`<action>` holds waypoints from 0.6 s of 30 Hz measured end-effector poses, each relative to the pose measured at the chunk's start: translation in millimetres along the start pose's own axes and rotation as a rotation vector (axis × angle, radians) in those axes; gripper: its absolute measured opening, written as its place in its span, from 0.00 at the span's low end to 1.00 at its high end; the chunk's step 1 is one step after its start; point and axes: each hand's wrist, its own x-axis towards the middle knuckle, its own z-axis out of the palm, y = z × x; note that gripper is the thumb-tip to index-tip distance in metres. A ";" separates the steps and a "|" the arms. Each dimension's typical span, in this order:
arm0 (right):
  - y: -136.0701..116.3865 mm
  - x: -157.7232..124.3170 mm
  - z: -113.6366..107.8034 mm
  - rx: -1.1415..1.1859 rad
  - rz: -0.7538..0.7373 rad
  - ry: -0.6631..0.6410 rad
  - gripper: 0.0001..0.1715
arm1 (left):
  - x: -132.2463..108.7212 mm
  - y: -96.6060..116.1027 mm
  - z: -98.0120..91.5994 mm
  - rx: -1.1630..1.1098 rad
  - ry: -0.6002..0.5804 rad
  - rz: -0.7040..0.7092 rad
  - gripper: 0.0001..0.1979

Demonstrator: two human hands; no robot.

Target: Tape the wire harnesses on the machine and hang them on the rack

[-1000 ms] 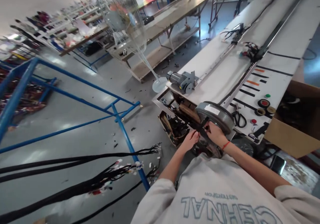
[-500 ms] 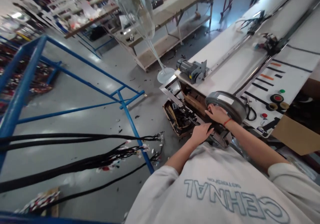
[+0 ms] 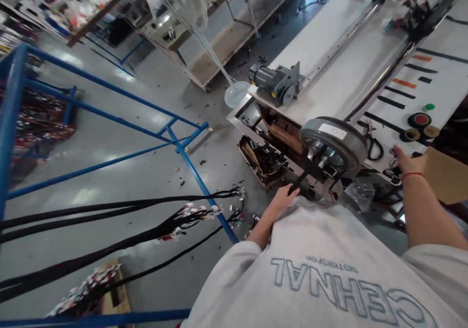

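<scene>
My left hand (image 3: 283,199) is closed around the lower end of a black strip (image 3: 302,178), just in front of my shirt. The strip slants up to a large dark grey ring-shaped roll (image 3: 356,145) with a white label, at the table's near end. Metal parts show inside the ring. My right hand (image 3: 411,164) is at the table's near right corner, its fingers bent at a small shiny item (image 3: 394,161) whose kind I cannot make out. Some of its fingers are hidden.
A grey motor (image 3: 265,79) sits on the white table (image 3: 329,89). Black and orange strips, tape rolls (image 3: 410,134) and a green button (image 3: 429,106) lie rightward. Below is an open box (image 3: 261,164). A blue frame (image 3: 195,174) and black cable bundles (image 3: 120,242) stand left.
My right hand has left the ring-shaped roll and moved right to the table corner. My left hand has drawn slightly down and left, with the black strip now visible in it.
</scene>
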 end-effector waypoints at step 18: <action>-8.7 -24.1 7.0 -0.047 0.304 0.098 0.48 | -7.2 18.5 -10.3 0.067 0.039 0.018 0.20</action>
